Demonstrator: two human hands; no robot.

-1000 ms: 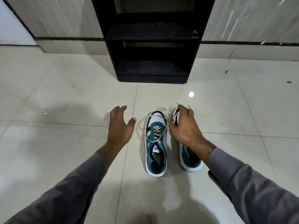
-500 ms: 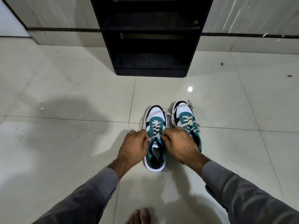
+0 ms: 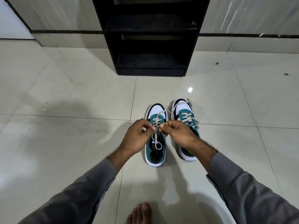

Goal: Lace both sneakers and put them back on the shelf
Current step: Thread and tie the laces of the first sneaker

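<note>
Two teal-and-white sneakers sit side by side on the tiled floor [image 3: 64, 94] at frame centre, below the black shelf [image 3: 150, 46] at top centre. Left hand [image 3: 137, 136] and right hand [image 3: 179, 133] hover over the left sneaker [image 3: 155, 152], each pinching a strand of its lace [image 3: 156, 125] between thumb and fingertips. Lace looks soft, limp and flat, likely slips unless kept taut; best held near the ends. Right sneaker [image 3: 186, 117] shows crossed lacing with loose ends. Shoes probably light, grabbable by heel collar.
</note>
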